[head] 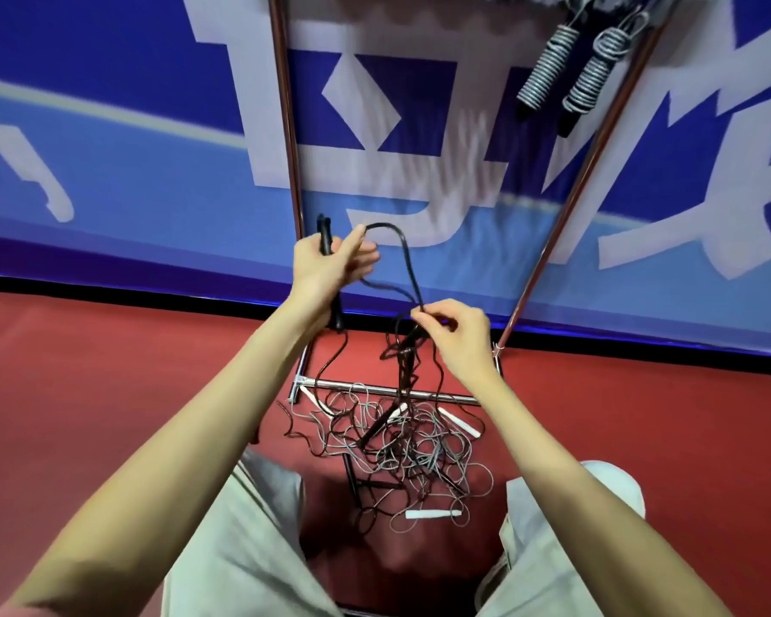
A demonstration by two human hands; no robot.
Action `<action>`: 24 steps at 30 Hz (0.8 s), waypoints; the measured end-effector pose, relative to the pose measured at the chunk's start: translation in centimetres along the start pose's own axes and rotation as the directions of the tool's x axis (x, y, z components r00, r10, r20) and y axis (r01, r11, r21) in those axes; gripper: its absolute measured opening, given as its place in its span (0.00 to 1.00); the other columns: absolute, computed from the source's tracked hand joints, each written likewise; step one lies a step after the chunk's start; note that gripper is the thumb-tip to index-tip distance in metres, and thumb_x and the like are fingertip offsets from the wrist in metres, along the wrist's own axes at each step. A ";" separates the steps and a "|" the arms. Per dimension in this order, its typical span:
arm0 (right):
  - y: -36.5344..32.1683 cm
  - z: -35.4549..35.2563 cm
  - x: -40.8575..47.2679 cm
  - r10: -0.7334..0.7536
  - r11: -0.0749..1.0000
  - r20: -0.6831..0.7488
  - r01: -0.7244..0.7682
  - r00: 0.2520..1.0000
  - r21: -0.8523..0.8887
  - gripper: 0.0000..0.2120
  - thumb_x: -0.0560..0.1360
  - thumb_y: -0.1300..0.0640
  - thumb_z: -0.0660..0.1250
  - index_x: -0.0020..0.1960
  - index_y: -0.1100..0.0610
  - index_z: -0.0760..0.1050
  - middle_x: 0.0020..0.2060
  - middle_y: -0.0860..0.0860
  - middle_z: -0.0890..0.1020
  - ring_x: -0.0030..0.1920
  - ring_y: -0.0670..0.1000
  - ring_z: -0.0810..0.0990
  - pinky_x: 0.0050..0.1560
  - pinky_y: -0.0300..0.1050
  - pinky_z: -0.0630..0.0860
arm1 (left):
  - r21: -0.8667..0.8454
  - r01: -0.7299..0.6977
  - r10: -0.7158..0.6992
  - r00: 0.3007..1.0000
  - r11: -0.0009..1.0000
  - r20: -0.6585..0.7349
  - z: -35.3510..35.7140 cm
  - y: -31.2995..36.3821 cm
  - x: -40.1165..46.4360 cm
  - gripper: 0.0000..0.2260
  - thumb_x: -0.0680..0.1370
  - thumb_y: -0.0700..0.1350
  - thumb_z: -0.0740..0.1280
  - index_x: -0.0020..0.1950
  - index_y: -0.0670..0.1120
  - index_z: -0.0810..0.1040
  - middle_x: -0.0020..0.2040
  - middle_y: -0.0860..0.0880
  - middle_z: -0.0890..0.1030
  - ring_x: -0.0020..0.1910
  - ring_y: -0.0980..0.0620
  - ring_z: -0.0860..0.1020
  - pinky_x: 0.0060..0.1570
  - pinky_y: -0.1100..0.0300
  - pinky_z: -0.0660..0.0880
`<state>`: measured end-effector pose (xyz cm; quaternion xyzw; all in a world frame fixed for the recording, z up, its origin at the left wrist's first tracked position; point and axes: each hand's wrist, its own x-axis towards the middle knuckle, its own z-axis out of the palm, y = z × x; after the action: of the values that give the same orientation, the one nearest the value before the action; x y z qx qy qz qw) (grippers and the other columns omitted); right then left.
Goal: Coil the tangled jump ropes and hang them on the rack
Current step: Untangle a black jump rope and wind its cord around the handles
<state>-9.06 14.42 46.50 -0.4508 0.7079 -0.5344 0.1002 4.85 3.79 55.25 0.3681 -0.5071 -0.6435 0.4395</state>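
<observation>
- Below both hands, the tangled rope pile (397, 443) covers the red floor (108, 394) between the knees.
- Just under the right hand (457, 338), the rack's base bar (375, 388) crosses.
- The rack's uprights (288, 126) stand beyond each hand; open room lies between them.
- Above the right hand, two coiled ropes (570, 73) hang.

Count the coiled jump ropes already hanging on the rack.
2, side by side at the upper right of the rack: the left coiled rope and the right coiled rope. The frame's top edge may hide more.
</observation>
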 end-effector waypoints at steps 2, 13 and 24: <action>-1.2 -1.0 0.8 0.049 0.997 0.041 -0.052 0.998 0.063 0.03 0.71 0.62 0.74 0.40 0.63 0.83 0.33 0.50 0.82 0.33 0.42 0.77 0.39 0.33 0.73 | 0.087 0.092 -0.096 0.994 0.992 0.045 -1.2 -1.8 -0.3 0.11 0.80 0.45 0.66 0.41 0.39 0.75 0.44 0.39 0.84 0.40 0.46 0.84 0.44 0.56 0.82; -5.2 -2.0 2.3 0.057 0.933 0.188 -0.120 0.980 0.339 0.07 0.77 0.65 0.66 0.43 0.63 0.81 0.31 0.48 0.83 0.28 0.42 0.71 0.34 0.33 0.71 | 0.409 -0.022 -0.124 0.937 0.912 0.328 -0.7 -7.4 -3.1 0.24 0.68 0.35 0.78 0.34 0.48 0.61 0.35 0.42 0.77 0.30 0.57 0.75 0.34 0.65 0.72; -2.6 -1.9 1.9 0.099 0.990 0.101 -0.108 0.990 0.092 0.11 0.80 0.68 0.56 0.45 0.63 0.75 0.30 0.49 0.74 0.28 0.37 0.72 0.37 0.31 0.67 | 0.280 -0.051 0.031 0.997 0.959 0.077 -0.6 -8.3 -3.0 0.20 0.76 0.37 0.70 0.34 0.48 0.61 0.31 0.47 0.67 0.37 0.48 0.71 0.40 0.57 0.67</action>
<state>-9.98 14.17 50.09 -0.4332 0.6979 -0.5399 0.1836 4.86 7.22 47.12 0.3928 -0.6166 -0.5685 0.3774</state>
